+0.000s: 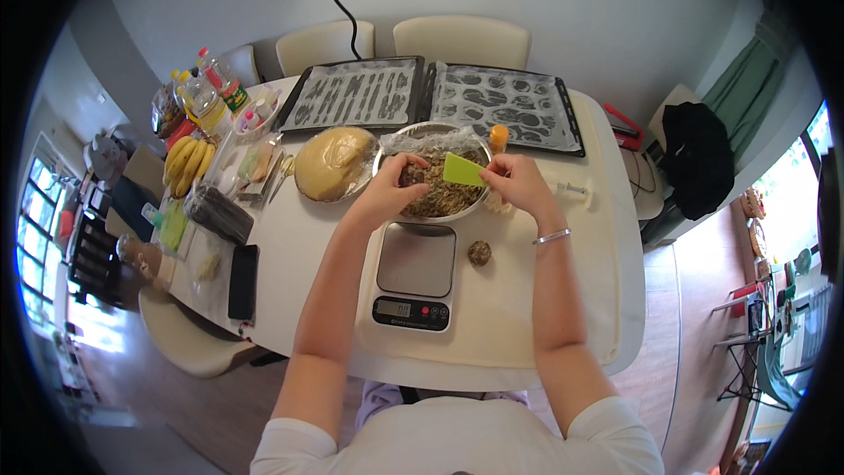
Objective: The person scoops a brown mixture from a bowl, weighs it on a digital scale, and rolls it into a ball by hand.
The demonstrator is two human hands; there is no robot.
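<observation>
A metal bowl (439, 219) holds a loose brown-green crumbly filling (437, 200), with plastic wrap along its far side. My left hand (392, 188) is over the bowl's left part, its fingers curled round a dark brown lump of filling (411, 176). Pinched by its right end in my right hand (520, 185) is a lime-green flat scraper (463, 171), held above the filling. Close to me stands a kitchen scale (416, 259) with a bare plate. One round ball of filling (479, 252) rests on the pale mat, right of the scale.
Left of the bowl sits plastic-covered yellow dough (334, 163). Two lined baking trays (356, 92) (505, 105) span the table's far side. An orange-capped bottle (498, 138) stands beside the bowl. Bananas (187, 164), a black phone (243, 282) and several bottles (200, 97) occupy the left.
</observation>
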